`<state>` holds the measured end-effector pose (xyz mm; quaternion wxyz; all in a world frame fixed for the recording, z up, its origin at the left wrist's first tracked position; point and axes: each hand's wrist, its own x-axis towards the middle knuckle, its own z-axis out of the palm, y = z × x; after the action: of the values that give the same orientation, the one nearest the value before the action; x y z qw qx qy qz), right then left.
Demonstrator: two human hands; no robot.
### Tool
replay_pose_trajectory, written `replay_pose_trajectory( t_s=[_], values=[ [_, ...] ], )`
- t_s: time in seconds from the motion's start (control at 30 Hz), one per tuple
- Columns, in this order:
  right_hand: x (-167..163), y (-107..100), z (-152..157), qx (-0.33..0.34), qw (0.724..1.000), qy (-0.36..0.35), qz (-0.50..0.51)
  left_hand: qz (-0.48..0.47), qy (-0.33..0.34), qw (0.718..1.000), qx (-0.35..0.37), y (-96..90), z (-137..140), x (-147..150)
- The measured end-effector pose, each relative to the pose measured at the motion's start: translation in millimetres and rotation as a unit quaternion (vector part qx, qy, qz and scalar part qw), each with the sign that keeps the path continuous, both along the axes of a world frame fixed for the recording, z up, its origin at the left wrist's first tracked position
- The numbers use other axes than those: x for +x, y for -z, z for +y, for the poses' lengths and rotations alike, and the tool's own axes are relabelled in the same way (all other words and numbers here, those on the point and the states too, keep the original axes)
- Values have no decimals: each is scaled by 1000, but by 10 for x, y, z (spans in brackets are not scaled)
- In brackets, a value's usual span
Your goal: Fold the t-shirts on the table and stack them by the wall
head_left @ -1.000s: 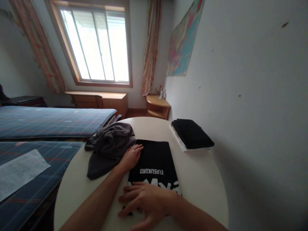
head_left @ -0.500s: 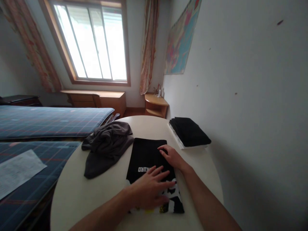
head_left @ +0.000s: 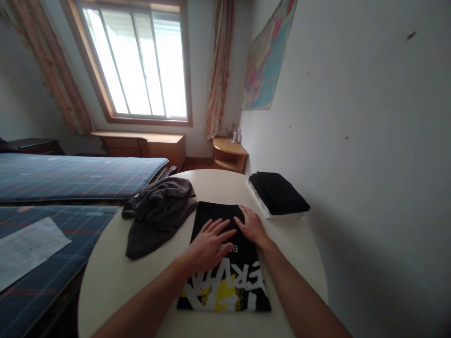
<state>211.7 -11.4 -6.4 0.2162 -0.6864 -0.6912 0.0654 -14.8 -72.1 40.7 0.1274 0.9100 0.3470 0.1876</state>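
Note:
A black T-shirt (head_left: 225,286) with white and yellow lettering lies folded into a flat oblong in front of me on the round table. Across its middle rests my left hand (head_left: 211,241), fingers spread and covering part of the small white print. My right hand (head_left: 251,225) lies on the upper right edge of the shirt, its fingers stretched out towards the far corner. To the left is a crumpled dark grey garment (head_left: 158,216), close beside the shirt's far left corner. Neither hand grips anything.
A stack of folded black clothes (head_left: 278,192) with white ones beneath stands at the table's right, near the wall. The cream table (head_left: 109,286) has a rounded edge. At left are plaid mattresses (head_left: 81,176) and a paper sheet (head_left: 31,249).
My left hand has moved away from me up the shirt, uncovering the large lettering near its close edge. My right hand has shifted slightly right, its fingers now pointing more forward.

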Motion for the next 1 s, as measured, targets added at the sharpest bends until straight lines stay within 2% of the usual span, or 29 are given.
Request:
replay_pose_trajectory(
  t_s=[0.07,0.13,0.23,0.43,0.57,0.73,0.9,1.0],
  values=[
    [17,16,12,2,1000,-1,7,-4,-122,992,27,140,289,-147],
    [43,27,26,9,1000,-7,18,-21,-218,975,25,288,542,-270],
    [92,48,60,28,998,-19,45,-72,-266,961,15,456,788,-353],
    [144,81,117,52,993,-11,105,-121,-272,954,38,573,899,-360],
    [169,48,116,42,990,-18,135,-154,-263,952,16,582,914,-396],
    [190,11,118,6,983,-18,181,-163,-297,941,-7,577,951,-373],
    [158,55,141,31,986,1,162,-192,-294,936,-34,593,1001,-354],
    [152,90,146,42,979,-14,201,-208,-271,939,-46,609,1021,-376]
  ],
)
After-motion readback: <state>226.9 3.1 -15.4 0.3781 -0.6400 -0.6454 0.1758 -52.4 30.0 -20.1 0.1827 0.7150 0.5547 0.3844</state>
